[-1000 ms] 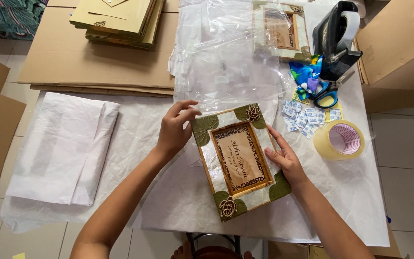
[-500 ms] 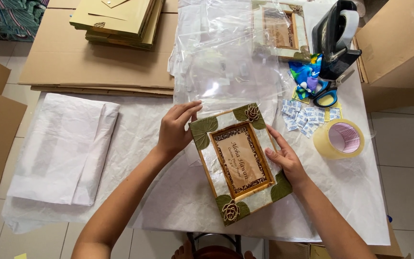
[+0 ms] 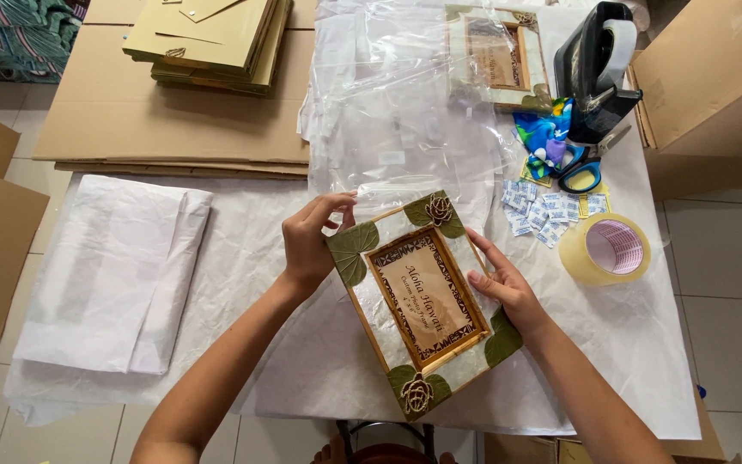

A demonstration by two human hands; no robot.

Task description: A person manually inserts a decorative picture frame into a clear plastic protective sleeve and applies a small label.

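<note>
Item: rectangular picture frame with pale shell-like border, green leaf corners, two brown woven rosettes and a tan printed insert [image 3: 423,302]. It lies tilted on the white paper-covered table [image 3: 646,361], near the front edge, between my two hands.

My left hand [image 3: 313,241]: clasped on the frame's upper left corner, thumb and fingers curled about the edge by a green leaf; the fingertips also meet the mouth of the clear plastic bag [image 3: 405,129] that lies just beyond the frame's top edge.

My right hand [image 3: 503,282]: fingers laid flat and extended along the frame's right edge, pressing against it rather than wrapped around it.

Beyond the frame: the clear bag spreads crumpled up the middle of the table. At its far end, a second leaf-cornered picture frame [image 3: 498,56] lies under plastic.

To the right: small white sachets with blue print [image 3: 543,206], scattered near the frame's upper right corner; a roll of clear packing tape [image 3: 607,251] just beside them; blue-handled scissors [image 3: 584,167]; a piece of blue patterned cloth [image 3: 544,133]; a black tape dispenser [image 3: 599,73].

To the left: a folded stack of white tissue paper [image 3: 113,275], well apart from the frame. Further back, flat brown cardboard sheets [image 3: 156,120] bearing a pile of olive-tan flat boxes [image 3: 212,39].
</note>
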